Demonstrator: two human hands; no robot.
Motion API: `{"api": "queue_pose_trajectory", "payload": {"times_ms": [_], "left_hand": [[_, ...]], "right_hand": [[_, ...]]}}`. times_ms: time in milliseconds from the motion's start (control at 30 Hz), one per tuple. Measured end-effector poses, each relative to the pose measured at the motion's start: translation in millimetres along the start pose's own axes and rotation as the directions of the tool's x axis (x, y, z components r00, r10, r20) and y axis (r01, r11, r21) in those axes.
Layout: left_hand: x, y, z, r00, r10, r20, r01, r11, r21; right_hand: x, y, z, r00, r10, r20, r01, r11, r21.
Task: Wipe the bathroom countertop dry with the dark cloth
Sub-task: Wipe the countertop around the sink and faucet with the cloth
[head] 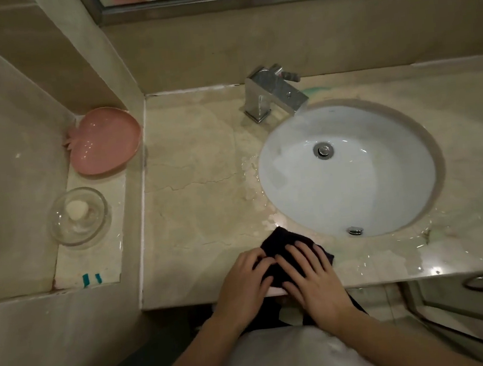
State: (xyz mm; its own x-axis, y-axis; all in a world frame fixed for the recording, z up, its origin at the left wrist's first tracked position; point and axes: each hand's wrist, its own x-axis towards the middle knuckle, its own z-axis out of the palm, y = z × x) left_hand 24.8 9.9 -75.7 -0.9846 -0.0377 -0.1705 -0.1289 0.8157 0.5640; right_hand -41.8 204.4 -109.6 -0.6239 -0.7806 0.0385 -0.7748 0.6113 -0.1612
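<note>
At the table's [199, 187] front edge, both hands, left hand [243, 284] and right hand [313, 279], press flat-fingered on the dark cloth [282, 245], with wet patches [253, 178] lying beyond, toward the sink [349, 171].

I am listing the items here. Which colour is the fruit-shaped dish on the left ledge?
Pink. The fruit-shaped dish shows clearly in the head view.

Beige marble counter [199, 193] with a round white sink [349, 171] set in at 3 o'clock, chrome faucet [273, 96] at 12, water puddles [251, 178] beside the basin, dark cloth [282, 247] at the 6 o'clock edge. Lower ledge [93, 258] at 9 o'clock carries a pink dish [104, 140] and glass soap dish [79, 214]
</note>
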Motion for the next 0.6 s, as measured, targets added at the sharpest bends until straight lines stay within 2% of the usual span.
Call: {"api": "queue_pose_trajectory", "payload": {"times_ms": [133, 233, 333, 400, 533, 600], "left_hand": [[26, 24, 15, 0.996, -0.002, -0.087, 0.001, 1.0, -0.007], [49, 40, 14, 0.988, -0.085, -0.129, 0.083, 0.996, -0.025], [79, 55, 9, 0.973, -0.194, -0.128, 0.19, 0.981, -0.045], [96, 66, -1, 0.965, -0.224, -0.136, 0.213, 0.973, -0.091], [93, 82, -28, 0.976, -0.116, -0.183, 0.091, 0.986, -0.138], [71, 87, -27, 0.992, -0.057, -0.114, 0.043, 0.992, -0.122]], "right_hand": [[8, 44, -9, 0.999, 0.017, -0.046, -0.016, 1.0, 0.01], [35, 70, -16, 0.998, 0.019, -0.058, -0.015, 0.997, 0.073], [67, 94, -31, 0.999, -0.044, -0.025, 0.047, 0.989, 0.142], [83, 106, -48, 0.998, -0.055, -0.025, 0.058, 0.984, 0.171], [67, 117, -82, 0.991, -0.058, -0.123, 0.091, 0.958, 0.273], [36, 118, -81, 0.986, -0.122, -0.117, 0.151, 0.945, 0.289]]}}
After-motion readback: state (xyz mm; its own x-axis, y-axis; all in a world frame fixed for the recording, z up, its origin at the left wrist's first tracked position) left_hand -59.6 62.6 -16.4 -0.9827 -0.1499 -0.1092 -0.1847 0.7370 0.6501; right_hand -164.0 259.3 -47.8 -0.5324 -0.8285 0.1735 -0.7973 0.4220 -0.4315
